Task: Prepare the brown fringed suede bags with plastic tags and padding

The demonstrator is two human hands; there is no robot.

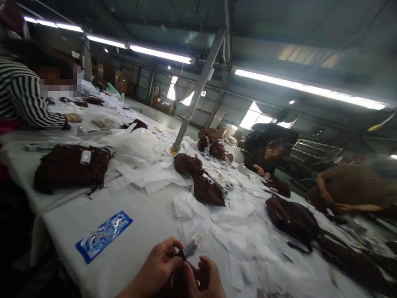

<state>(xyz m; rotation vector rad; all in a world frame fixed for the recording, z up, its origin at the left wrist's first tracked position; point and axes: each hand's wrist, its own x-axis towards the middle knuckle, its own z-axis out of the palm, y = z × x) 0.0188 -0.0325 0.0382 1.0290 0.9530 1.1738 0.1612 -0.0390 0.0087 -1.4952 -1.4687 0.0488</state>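
Note:
At the bottom edge, my left hand (158, 267) is closed in a pinch on a small clear plastic tag (192, 245) attached to a dark brown piece. My right hand (207, 279) sits right beside it, fingers curled on the same dark brown piece (182, 277), which is mostly hidden between both hands. Both hands hover over a white-covered table (133, 244).
A blue packet (104, 235) lies left of my hands. Brown garment piles (70, 167) (201, 182) (291, 217) and white paper slips (235, 231) litter the table. A striped-sleeved person (25, 95) sits at left, other people (266, 155) (350, 188) at right. A grey pole (198, 91) rises mid-table.

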